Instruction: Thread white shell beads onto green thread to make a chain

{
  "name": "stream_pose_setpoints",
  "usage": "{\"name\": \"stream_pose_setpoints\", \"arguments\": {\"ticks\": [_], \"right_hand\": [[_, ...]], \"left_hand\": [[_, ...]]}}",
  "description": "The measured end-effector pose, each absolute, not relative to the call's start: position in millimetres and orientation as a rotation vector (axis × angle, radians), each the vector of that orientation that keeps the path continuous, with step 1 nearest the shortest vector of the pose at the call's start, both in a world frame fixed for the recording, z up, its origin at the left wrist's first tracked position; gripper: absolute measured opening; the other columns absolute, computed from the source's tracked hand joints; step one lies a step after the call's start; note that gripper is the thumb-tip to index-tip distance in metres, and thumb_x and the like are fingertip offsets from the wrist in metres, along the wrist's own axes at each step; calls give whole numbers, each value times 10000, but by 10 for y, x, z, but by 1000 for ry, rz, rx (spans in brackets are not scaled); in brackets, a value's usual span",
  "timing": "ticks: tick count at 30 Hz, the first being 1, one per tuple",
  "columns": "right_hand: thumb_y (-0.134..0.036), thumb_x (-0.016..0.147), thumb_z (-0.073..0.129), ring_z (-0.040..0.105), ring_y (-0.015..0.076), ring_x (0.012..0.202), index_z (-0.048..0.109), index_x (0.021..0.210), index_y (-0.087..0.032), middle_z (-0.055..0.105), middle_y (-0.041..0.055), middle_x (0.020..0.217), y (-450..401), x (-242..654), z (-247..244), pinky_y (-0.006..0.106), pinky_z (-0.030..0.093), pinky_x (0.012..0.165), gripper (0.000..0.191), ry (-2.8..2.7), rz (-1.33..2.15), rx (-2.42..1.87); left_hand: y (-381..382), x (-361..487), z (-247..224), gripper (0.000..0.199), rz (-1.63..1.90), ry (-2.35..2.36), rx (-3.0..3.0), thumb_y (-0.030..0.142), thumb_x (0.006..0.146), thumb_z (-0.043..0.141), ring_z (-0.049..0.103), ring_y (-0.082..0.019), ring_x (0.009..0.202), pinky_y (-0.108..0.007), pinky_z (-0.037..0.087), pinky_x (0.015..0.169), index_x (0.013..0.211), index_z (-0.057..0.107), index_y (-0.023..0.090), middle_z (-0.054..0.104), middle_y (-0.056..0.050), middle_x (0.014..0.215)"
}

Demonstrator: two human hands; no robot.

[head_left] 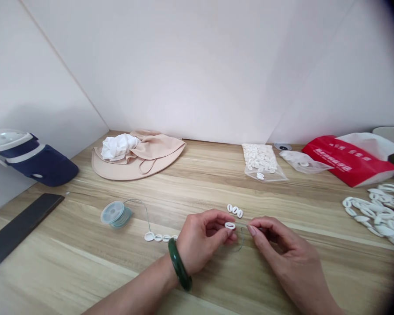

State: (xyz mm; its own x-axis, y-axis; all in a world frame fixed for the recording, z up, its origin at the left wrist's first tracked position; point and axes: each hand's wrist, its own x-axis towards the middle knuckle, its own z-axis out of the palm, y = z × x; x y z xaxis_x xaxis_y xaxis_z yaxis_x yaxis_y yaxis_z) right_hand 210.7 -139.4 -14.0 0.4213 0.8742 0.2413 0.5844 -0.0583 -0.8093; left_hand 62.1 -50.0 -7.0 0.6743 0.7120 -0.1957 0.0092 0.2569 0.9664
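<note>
My left hand (200, 240) pinches a white cowrie shell bead (230, 225) between thumb and fingers, and a green jade bangle (179, 270) circles that wrist. My right hand (276, 245) comes in from the other side, its thumb and finger closed on a thin thread (244, 226) right by the bead. The thread's end looks very fine, and I cannot tell if it passes through the bead. Just above my hands lie several loose shell beads (234, 211). To the left, a short row of strung shells (157, 237) leads by a thin green line to a spool of thread (116, 214).
A wooden tabletop (85, 280) runs under everything. A heap of white shells (377, 214) lies at right. Behind stand a clear bag of shells (259, 159), a red bag (348, 159), a beige sun hat (138, 157) and a navy visor (36, 159). A black strip (19, 232) lies at left.
</note>
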Motion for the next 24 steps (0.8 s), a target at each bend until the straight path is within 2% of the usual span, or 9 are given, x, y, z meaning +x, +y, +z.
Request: {"name": "stream_pose_setpoints", "arguments": {"ticks": [5, 9, 12, 24], "right_hand": [[-250, 819, 554, 589, 146, 687, 582, 762, -222, 598, 9, 744, -1385, 2099, -122, 211, 478, 581, 69, -1311, 357, -1676], [-204, 822, 548, 582, 159, 840, 582, 782, -227, 553, 47, 921, -1380, 2107, -113, 213, 517, 642, 58, -1387, 288, -1591], [-191, 833, 535, 575, 154, 860, 575, 803, -227, 524, 57, 991, -1389, 2106, -124, 220, 533, 647, 62, -1395, 293, -1602], [-168, 835, 529, 576, 147, 837, 559, 801, -216, 521, 56, 990, -1381, 2100, -147, 223, 528, 626, 66, -1437, 271, -1606]], "left_hand": [[-486, 606, -74, 212, 532, 710, 1184, 249, 757, 660, 650, -160, 718, -284, 536, 686, 927, 677, 124, 674, -59, 777], [-465, 610, -60, 244, 529, 702, 1090, 263, 735, 689, 655, -153, 702, -285, 539, 682, 926, 673, 110, 682, -70, 791], [-461, 623, -51, 248, 530, 704, 1070, 272, 708, 716, 658, -151, 695, -280, 537, 684, 893, 675, 112, 687, -67, 774], [-470, 614, -58, 190, 521, 683, 1087, 216, 721, 700, 653, -137, 706, -265, 530, 700, 885, 675, 122, 679, -53, 783]]}}
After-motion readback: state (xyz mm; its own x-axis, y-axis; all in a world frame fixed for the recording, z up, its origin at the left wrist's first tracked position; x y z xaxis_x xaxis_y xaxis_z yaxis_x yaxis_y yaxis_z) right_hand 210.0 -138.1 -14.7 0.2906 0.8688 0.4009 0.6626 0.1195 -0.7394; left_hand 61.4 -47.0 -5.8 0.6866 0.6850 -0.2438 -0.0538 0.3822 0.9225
